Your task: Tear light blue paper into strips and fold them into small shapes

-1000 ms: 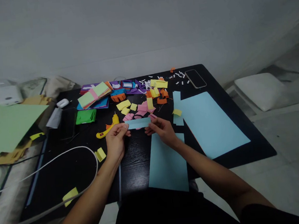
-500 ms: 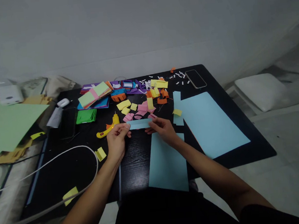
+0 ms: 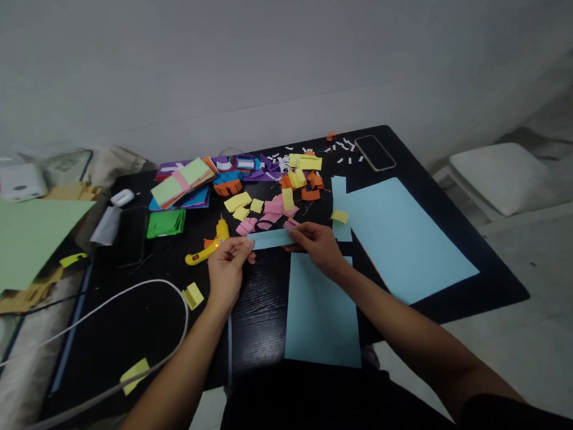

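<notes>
Much of the right end of the blue strip (image 3: 271, 239) is covered by the thumb and fingers of the right hand (image 3: 319, 245), and the fingertips under the paper cannot be made out on either side. The strip lies at the middle of the frame, stretched crosswise between the hands: the left hand (image 3: 227, 270) pinches its left end between thumb and fingers, and the right hand pinches the other end the same way. Its span between the two grips is in plain view, and it partly blocks the pink scraps (image 3: 273, 208) behind it.

The yellow glue gun (image 3: 222, 230), left of centre, is overlapped by the left hand's knuckles (whether they touch it, I cannot tell). Below the right hand, the upper right part of a blue sheet (image 3: 320, 312) is hidden by hand and wrist.

At the left edge of the frame a pale green sheet (image 3: 17, 232) is cut off, and a white cable (image 3: 167, 282) runs out of view at lower left. In the upper centre, the purple pieces (image 3: 262, 170) and white snippets overlap too much to tell apart.
</notes>
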The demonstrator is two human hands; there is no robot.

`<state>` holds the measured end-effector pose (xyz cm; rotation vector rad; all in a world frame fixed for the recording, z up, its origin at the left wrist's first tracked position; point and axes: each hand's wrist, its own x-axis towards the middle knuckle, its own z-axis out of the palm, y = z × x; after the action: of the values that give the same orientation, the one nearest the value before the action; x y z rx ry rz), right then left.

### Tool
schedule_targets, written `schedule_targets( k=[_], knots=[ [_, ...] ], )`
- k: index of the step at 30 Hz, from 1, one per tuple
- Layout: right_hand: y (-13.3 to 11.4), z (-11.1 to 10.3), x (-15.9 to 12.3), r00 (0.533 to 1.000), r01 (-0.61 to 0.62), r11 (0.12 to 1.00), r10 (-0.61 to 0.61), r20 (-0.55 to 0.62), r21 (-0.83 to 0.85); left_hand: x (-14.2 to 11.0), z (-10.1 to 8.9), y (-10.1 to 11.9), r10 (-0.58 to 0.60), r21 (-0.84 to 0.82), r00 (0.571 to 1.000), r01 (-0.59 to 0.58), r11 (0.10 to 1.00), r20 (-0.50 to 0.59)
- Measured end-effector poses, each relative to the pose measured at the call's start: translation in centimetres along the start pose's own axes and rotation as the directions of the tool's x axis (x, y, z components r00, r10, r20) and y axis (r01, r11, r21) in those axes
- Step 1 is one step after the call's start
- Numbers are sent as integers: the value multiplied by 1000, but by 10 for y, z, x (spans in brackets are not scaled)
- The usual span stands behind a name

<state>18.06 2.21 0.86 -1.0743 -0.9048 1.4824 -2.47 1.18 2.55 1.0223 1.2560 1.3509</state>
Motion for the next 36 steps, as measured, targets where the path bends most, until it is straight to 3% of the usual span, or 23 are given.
schedule_targets(
  k=[6,12,20,23,27,32,36],
  knots=[
    [1,-3,1,1000,25,999,-25,2,-42,3,-2,1,-31,38,998,29,999,56],
    [-3,-2,1,995,22,997,-14,98,-79,4,-3,8,-14,156,985,-13,988,171],
    [-3,1,-1,999,34,999,-35,-24,-42,3,-6,9,-33,219,934,-48,975,355],
    [-3,2,-2,1000,22,997,-22,11,-77,-2,-4,9,-42,296,910,-90,951,412],
    [-1,6,-5,993,4,992,11,119,-124,-8,0,7,-35,345,908,-122,930,417],
    [0,7,-7,992,-24,999,29,124,-43,-9,0,5,5,305,928,-127,944,373],
    [-1,4,-6,988,9,998,1,152,-64,-9,-1,6,-15,285,908,-115,951,418]
  ],
)
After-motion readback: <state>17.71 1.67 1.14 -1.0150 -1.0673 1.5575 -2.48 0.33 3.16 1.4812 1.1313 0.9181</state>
